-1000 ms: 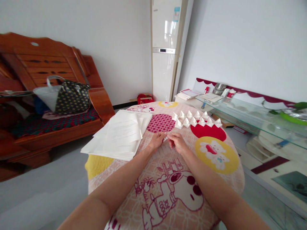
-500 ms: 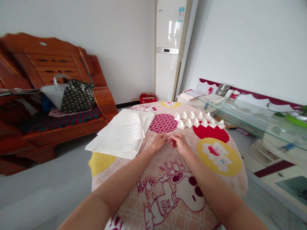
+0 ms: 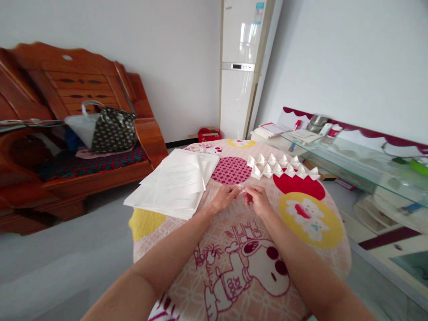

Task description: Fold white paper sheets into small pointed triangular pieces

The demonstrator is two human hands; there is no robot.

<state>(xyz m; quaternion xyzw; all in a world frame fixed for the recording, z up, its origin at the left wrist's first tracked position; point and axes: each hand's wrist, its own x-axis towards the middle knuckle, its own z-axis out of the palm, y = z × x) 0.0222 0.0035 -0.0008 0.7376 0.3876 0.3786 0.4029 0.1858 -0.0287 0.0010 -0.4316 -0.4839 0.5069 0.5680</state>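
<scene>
My left hand (image 3: 226,197) and my right hand (image 3: 258,199) meet over the middle of the round table, fingertips pinched close together. Between them shows a small bit of white paper (image 3: 241,189), mostly hidden by the fingers; its folded shape cannot be made out. Beyond my right hand, several small white folded paper boats (image 3: 277,169) stand in two rows. A stack of white paper sheets (image 3: 174,183), the top one with printed text, lies left of my left hand.
A patterned tablecloth (image 3: 214,249) covers the table. To the right stands a glass-topped cabinet (image 3: 364,162) with papers, cups and a metal container. A wooden sofa (image 3: 90,84) bearing a dotted bag (image 3: 113,131) is at left. A tall white air conditioner (image 3: 237,89) fills the corner.
The whole view has shifted slightly, so things appear a little further right. Both hands keep their pinch on the white paper, with barely any finger movement. The boats and stack lie unmoved.
</scene>
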